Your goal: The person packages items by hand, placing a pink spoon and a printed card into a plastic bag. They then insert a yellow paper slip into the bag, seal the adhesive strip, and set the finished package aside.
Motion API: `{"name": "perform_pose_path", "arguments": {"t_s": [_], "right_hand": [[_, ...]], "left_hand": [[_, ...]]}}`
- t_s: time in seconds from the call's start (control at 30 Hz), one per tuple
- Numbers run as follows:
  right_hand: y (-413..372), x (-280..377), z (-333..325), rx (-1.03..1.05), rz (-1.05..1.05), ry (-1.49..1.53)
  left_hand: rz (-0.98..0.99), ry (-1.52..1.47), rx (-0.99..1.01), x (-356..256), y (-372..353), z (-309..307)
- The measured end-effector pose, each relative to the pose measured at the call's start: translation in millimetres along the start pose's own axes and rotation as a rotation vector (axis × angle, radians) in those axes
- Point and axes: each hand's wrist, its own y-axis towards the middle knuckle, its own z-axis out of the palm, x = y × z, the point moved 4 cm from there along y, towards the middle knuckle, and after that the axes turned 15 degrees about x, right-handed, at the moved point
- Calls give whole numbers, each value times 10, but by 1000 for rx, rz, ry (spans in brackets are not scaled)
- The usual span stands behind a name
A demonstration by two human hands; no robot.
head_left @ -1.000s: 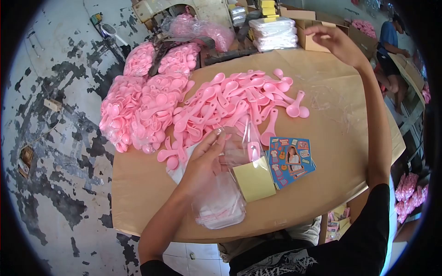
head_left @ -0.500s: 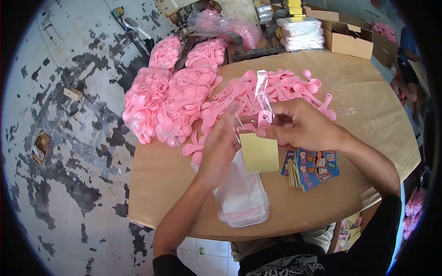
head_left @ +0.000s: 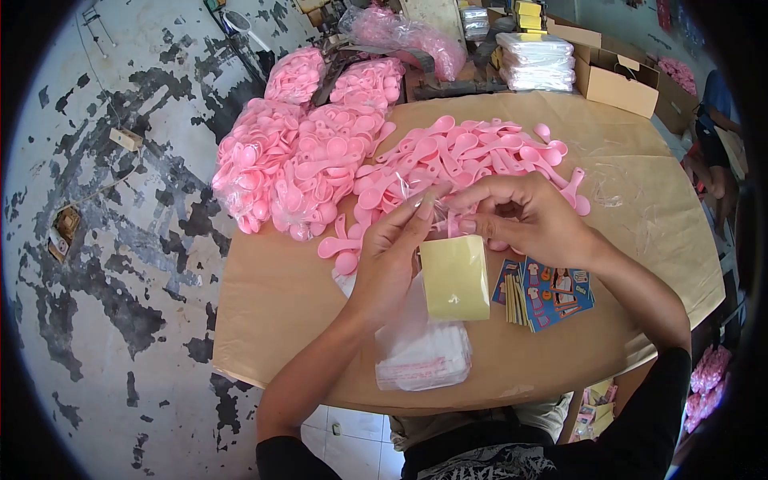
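Between my two hands, above the table, is a small clear plastic bag [head_left: 456,301] with a plain yellow card [head_left: 454,272] in it. Pink plastic shows at its top, partly covered by my fingers. My left hand [head_left: 394,254] pinches the upper left of the bag. At the upper right, the fingers of my right hand [head_left: 538,214] are closed on the same bag. Below them lies a stack of clear plastic bags [head_left: 424,360]. Printed blue cards [head_left: 552,294] are fanned out under my right forearm. A loose heap of pink spoons [head_left: 468,150] sits just beyond my hands.
Filled bags of pink spoons [head_left: 320,172] stand along the left side of the brown-covered table [head_left: 280,320]. At the back are stacked clear packets [head_left: 538,62] and an open cardboard box [head_left: 620,84]. Another person [head_left: 718,136] is at the far right edge.
The bag's upper end, which stood up above my hands, is now down between my fingers. My left hand has come closer to my right, and the card hangs slightly lower.
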Motion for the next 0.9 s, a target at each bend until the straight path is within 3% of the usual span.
{"name": "perform_pose_path", "arguments": {"t_s": [0.1,0.2,0.4,0.5,0.7,0.9], "right_hand": [[8,-42,-6,-31,-153,-6],[-44,1,31,-37,-1,1],[-138,2,-15,-83,67,91],[-160,11,-40,-110,5,73],[-135,36,-41,-165,-215,-6],[-207,44,-138,-101,-222,-119]], "left_hand": [[50,45,41,27,5,30],[40,88,32,-13,6,23],[106,62,87,-88,9,7],[104,211,126,-58,32,-15],[36,192,183,-78,-4,-45],[51,229,205,-85,-25,-35]]}}
